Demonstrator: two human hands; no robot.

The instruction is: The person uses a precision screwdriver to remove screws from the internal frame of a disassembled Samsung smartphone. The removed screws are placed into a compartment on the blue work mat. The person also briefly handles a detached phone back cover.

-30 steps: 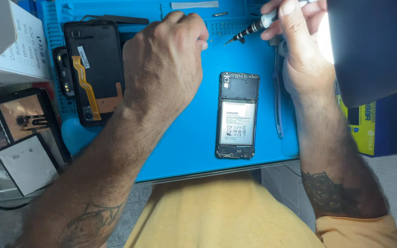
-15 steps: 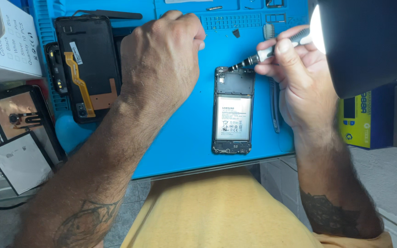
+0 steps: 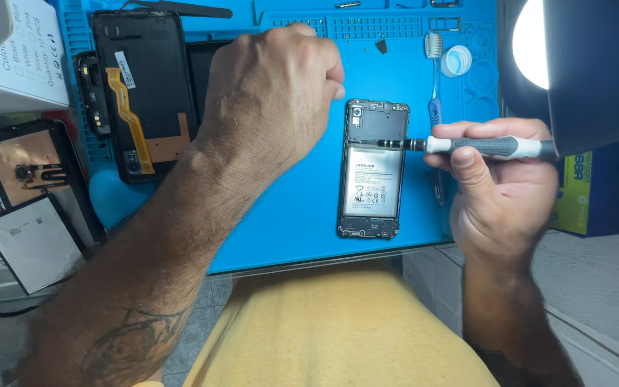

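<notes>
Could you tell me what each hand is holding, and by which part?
Right hand grips the screwdriver by its grey handle. Left hand is a closed fist; any contents are hidden.

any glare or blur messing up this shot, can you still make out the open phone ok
Head view: the lamp at top right is blown out white; the opened phone and screwdriver in the right hand stay sharp; the left hand casts only soft shadow.

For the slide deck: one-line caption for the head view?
Right hand lays screwdriver tip on opened phone; left hand fisted above blue mat.
</notes>
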